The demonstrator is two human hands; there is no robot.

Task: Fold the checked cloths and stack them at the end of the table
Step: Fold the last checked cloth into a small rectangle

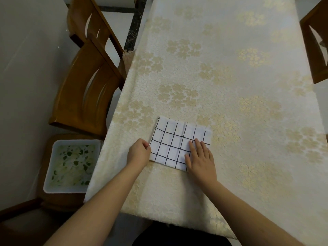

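Checked cloth point(179, 144): folded rectangle near the table point(230, 77) left edge, at the near end. Left hand point(139, 151) pinches its left edge; right hand point(199, 155) flat, open, pressing. Step: folding. Next: likely another fold, edges aligned.

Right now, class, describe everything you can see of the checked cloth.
The cloth is white with a thin black grid and looks like soft woven fabric. It lies flat, already folded into a rectangle with a layered far edge, slightly skewed, near the table's left edge. The left hand pinches its left edge; the right hand presses flat on its near right corner.
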